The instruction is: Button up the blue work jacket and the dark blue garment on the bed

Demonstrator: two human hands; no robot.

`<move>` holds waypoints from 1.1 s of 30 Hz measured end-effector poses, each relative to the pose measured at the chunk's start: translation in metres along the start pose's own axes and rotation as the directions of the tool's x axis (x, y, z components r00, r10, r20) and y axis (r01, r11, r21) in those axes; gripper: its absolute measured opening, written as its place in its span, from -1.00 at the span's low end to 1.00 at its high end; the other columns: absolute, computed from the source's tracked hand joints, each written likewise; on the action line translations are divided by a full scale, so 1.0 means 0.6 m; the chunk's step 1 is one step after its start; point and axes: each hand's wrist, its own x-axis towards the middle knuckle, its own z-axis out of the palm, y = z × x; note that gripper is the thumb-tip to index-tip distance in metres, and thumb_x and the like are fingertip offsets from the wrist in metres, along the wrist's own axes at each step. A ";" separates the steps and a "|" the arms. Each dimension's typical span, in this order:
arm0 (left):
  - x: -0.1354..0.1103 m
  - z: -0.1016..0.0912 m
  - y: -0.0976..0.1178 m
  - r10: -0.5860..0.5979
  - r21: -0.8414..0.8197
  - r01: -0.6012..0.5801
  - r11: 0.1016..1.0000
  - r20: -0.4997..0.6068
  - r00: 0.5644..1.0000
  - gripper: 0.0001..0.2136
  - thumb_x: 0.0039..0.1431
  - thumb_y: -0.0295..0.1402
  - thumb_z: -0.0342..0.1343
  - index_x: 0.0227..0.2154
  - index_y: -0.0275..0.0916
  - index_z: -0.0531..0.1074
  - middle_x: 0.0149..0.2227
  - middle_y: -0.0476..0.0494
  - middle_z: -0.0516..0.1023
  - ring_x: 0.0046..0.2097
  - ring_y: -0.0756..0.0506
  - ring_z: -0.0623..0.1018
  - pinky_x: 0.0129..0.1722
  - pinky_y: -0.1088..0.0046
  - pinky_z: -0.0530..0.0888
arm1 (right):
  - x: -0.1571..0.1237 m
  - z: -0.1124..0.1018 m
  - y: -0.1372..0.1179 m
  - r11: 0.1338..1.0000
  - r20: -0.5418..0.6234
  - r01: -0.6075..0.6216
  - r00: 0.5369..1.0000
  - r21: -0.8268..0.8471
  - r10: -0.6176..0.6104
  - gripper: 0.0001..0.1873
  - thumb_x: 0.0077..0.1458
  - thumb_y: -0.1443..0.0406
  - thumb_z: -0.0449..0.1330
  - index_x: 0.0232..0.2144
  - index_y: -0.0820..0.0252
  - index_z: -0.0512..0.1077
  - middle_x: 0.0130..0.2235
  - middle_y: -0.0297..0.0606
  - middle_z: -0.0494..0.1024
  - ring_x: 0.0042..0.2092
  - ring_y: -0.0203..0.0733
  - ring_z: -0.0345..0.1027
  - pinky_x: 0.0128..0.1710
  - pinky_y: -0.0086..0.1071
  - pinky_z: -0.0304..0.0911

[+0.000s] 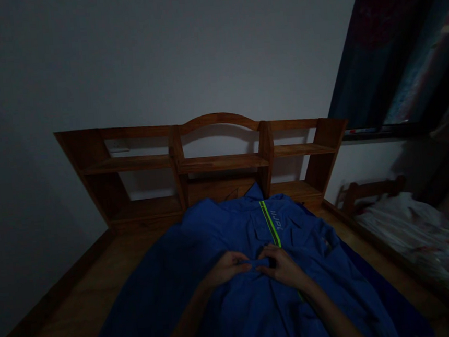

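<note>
A blue jacket (221,226) lies spread over the wooden bed boards, with a bright yellow-green stripe (269,219) and pale lettering on its chest. At its middle, my left hand (227,268) pinches a bit of the cloth between thumb and fingers. Just to the right, my right hand (280,266) grips the same fold, its fingertips close to those of the left. The cloth between them is bunched up slightly. Whether a button or other fastener sits in the fold is too dark to tell.
Behind the jacket stands a wooden headboard with shelves (224,162) against a pale wall (198,50). White plastic bags (414,225) lie to the right, past the bed's side rail, near a wooden chair back (371,189). A dark window (391,54) is at upper right.
</note>
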 end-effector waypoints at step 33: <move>0.003 0.024 -0.003 0.210 0.342 -0.147 0.928 -0.155 0.965 -0.78 -0.06 -0.37 0.15 -0.30 -0.29 0.49 -0.32 -0.05 0.52 -0.31 -0.02 0.45 -0.32 0.55 0.32 | -0.005 0.003 0.007 0.998 0.006 0.040 0.999 0.058 -0.040 -0.89 -0.03 0.26 0.27 -0.38 0.14 0.48 -0.33 -0.33 0.48 -0.20 -0.20 0.33 -0.17 -0.37 0.15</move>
